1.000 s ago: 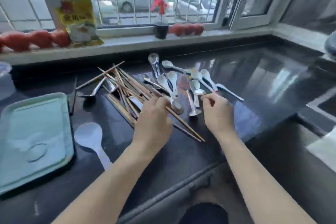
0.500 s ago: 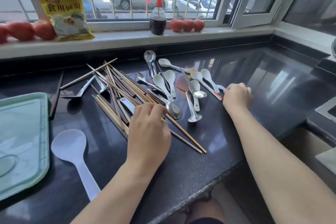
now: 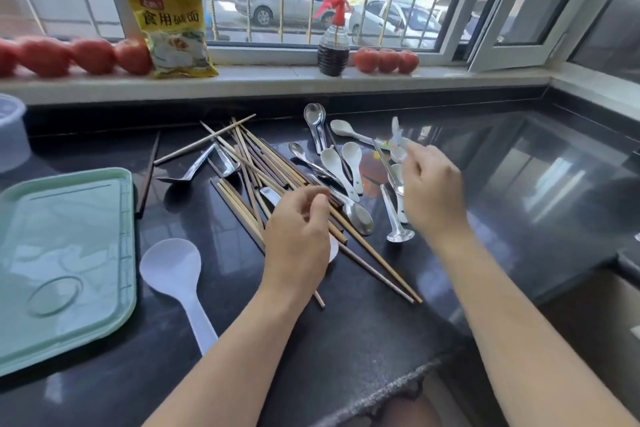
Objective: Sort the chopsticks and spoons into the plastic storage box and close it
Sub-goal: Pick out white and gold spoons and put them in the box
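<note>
Sorting has barely begun, as far as I can judge: nearly everything lies loose on the dark desk (image 3: 363, 340). The chopsticks (image 3: 263, 170) sprawl in a crossed heap at the middle, their ends fanning toward the window, and the spoons (image 3: 341, 166) lie mixed just right of them, some metal, some white, a few overlapping the sticks. My left hand (image 3: 298, 243) hangs over the near end of the heap with fingers curled and thumb close to the fingertips; whether it pinches a stick I cannot tell, since the hand hides the contact. My right hand (image 3: 433, 191) is raised over the spoon cluster and its grip is closed on a small pale spoon (image 3: 397, 139), blurred, lifted clear of the desk. The green lid (image 3: 65, 260) lies flat at the left edge, well apart from the heap, with a large white ladle (image 3: 173, 270) just beside it. A clear plastic tub (image 3: 10, 132) shows at the far left edge; whether that is the box I cannot say, and I see nothing sorted into it. All the gathering, the loading and the closing are left.
</note>
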A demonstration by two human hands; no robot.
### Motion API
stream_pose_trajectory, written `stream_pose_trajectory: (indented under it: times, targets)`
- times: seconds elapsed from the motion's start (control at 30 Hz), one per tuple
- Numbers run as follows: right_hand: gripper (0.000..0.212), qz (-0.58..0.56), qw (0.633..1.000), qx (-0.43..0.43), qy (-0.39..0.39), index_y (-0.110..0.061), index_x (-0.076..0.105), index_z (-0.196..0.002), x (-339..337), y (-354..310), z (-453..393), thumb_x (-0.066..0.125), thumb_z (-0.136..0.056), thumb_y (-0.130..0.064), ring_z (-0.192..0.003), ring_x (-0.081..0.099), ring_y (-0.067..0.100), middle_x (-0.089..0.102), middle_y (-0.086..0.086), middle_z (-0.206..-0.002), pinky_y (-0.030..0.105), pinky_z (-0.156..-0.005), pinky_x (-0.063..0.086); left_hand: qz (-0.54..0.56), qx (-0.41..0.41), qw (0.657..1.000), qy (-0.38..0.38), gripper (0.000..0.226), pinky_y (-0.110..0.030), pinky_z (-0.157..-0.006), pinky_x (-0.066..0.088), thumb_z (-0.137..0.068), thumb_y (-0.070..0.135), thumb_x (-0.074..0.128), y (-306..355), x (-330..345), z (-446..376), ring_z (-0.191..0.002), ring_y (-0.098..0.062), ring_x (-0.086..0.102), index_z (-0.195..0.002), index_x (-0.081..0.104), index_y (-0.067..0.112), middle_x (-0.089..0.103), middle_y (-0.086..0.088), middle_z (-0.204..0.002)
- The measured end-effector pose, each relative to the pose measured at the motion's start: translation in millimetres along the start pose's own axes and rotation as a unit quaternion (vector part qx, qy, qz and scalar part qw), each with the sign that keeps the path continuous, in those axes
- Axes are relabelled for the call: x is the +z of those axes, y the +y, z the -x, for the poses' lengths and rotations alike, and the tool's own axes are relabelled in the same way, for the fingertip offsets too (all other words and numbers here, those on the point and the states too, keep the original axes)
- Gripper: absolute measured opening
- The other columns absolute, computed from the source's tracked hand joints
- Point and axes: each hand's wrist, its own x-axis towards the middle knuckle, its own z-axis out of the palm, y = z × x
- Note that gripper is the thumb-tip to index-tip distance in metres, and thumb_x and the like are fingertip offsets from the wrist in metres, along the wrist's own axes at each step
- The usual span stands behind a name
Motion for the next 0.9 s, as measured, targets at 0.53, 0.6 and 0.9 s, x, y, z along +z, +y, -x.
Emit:
stream_pose_trajectory:
  times: [0.53,0.6,0.9]
  targets:
    - [0.019,0.19,0.95,0.14,-0.202,-0.014,0.064,-0.106,93.4,-45.9,-32.8,0.053,-0.091,-0.018,-0.107,0.061,0.035,0.066,0.01,-0.107,0.035,-0.075,0.042,0.438,-0.236,0.858,0.13,0.02,-0.018,-0.045,0.041,-0.108,0.023,0.051,0.4,-48.0,-30.0,-0.05,-0.008,0.047,-0.11,0.068,0.014,0.059,0.002,-0.064]
    - [0.024,0.21,0.948,0.134,-0.198,-0.013,0.063,-0.113,98.2,-44.0,-27.0,0.056,-0.091,-0.014,-0.114,0.059,0.033,0.065,0.012,-0.113,0.035,-0.079,0.043,0.432,-0.222,0.865,0.126,0.019,-0.019,-0.044,0.032,-0.108,0.025,0.05,-0.4,-49.7,-33.5,-0.048,-0.008,0.042,-0.112,0.067,0.018,0.058,0.004,-0.061]
    - [0.02,0.198,0.948,0.155,-0.194,-0.009,0.06,-0.106,105.3,-48.1,-29.2,0.055,-0.088,-0.003,-0.109,0.059,0.039,0.065,0.015,-0.109,0.045,-0.088,0.049,0.493,-0.258,0.83,0.043,0.031,-0.022,-0.042,0.024,-0.107,0.019,0.038,-1.6,-49.6,-31.1,-0.047,-0.01,0.03,-0.108,0.064,0.003,0.036,0.002,-0.058]
